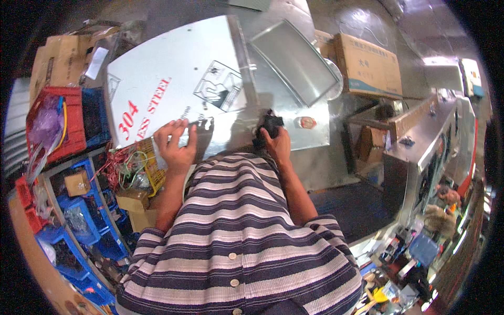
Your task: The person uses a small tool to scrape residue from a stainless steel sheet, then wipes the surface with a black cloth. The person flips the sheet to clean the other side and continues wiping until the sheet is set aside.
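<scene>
One wide metal table [325,163] stands in front of me, and it is the largest thing here. On its left part lies a big panel [163,79], which is covered mostly in white film with red and black printing. The near side of this panel is shiny, and it comes close to my striped shirt [231,210]. To the right of the panel, farther from me, a shallow metal tray [296,63] lies aslant on the table. Behind the tray's right end is a brown carton [367,65]. At my left, beyond the table, I see a red bin [74,123] with purple and clear plastic in it, and nearer to me a yellow basket [153,170].

My left hand [177,148] is open, with the fingers spread apart, at the near edge of the panel; it has hold of nothing that I can see. My right hand [278,144] is partly closed, thumb and fingers around a black bundle [269,126]. This bundle is at the right near corner of the panel; whether they touch, I cannot tell. Smallest is a round red-and-white piece [305,122], which lies just to the right of the bundle.
</scene>
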Motion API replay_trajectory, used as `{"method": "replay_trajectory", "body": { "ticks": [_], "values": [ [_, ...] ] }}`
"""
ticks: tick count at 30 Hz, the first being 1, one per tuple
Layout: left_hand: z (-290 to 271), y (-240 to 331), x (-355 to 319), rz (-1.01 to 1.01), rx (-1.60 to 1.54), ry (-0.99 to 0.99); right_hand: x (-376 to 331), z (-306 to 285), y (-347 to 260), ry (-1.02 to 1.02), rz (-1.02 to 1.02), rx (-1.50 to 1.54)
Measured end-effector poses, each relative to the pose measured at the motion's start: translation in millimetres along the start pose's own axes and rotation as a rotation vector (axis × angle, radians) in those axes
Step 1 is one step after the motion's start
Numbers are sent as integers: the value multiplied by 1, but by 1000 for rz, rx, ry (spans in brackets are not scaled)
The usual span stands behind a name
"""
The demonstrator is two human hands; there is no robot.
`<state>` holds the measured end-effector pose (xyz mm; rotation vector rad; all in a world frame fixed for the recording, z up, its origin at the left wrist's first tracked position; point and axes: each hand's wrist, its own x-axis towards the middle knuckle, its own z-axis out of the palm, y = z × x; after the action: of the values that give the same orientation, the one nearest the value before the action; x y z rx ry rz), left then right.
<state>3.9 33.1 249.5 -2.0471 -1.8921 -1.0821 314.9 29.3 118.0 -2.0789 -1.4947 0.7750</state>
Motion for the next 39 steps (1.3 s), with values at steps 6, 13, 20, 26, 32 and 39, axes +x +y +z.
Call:
{"method": "replay_trajectory", "body": {
  "ticks": [6, 13, 20, 26, 32, 39],
  "values": [
    [-16, -2, 8, -69, -112, -100, -10, -11, -8, 97, -57, 220],
    [-45, -9, 69, -142, -300, -190, 41, -123, -169, 458, -508, 17],
    [8, -71, 186, -164, -269, -233, 137, -93, -354, 250, -1114, -351],
    [40, -88, 217, -241, -193, -188, 157, -40, -379, 29, -997, -493],
    [80, -112, 227, -102, -168, -215, 158, -17, -366, -115, -831, -444],
    [82, -109, 234, -284, -261, -468, 181, -7, -373, -201, -719, -292]
  ]
}}
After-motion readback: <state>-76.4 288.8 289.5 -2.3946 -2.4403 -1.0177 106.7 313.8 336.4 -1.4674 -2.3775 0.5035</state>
